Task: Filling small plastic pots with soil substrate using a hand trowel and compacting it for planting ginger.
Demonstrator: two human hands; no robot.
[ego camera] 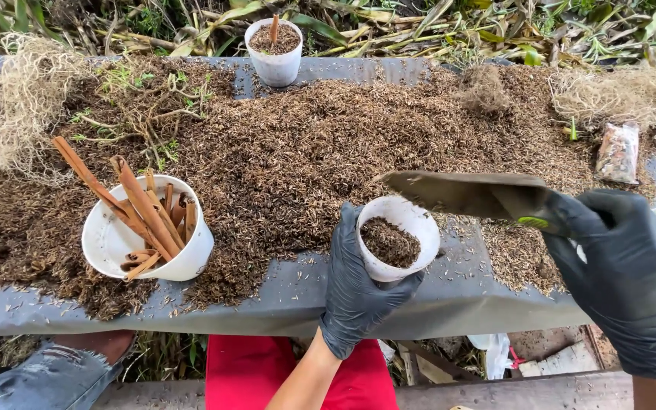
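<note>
- Near the front edge of the table (282, 304), centre: small white cup (400, 235), part-filled w/ dark brown chaff, upright, lifted slightly over the grey sheet.
- Left hand (358, 296), black glove, grip clamped around the cup from the left & below; thumb on the near-left wall, fingers under the base.
- Right hand (624, 273), also black glove, grip closed on the handle of a trowel (465, 193); small green patch shows at the handle end.
- Trowel blade flat, dull metal, points left; its tip sits just above & behind the cup rim. Can't tell if it touches the rim.
- Chaff pile (328, 144): brown husk-like bits spread over most of the table, thickest in the middle, thin near the front edge where the grey sheet shows.
- White bucket (149, 243) to the left of the cup, well apart, tipped toward the camera, holds brown bark sticks (142, 209); some sticks poke out past the rim to the upper left.
- Second small white cup (273, 49) at the far edge, upright, full of chaff w/ one stick stood in it.
- Pale dry root clumps (17, 106) at the far left & far right corners.
- Small clear packet (618, 152) lying on the right side, far from both hands.
- Below the table: red cloth at centre, blue denim at the lower left.
- Behind the table: dry leaves & green plants.
</note>
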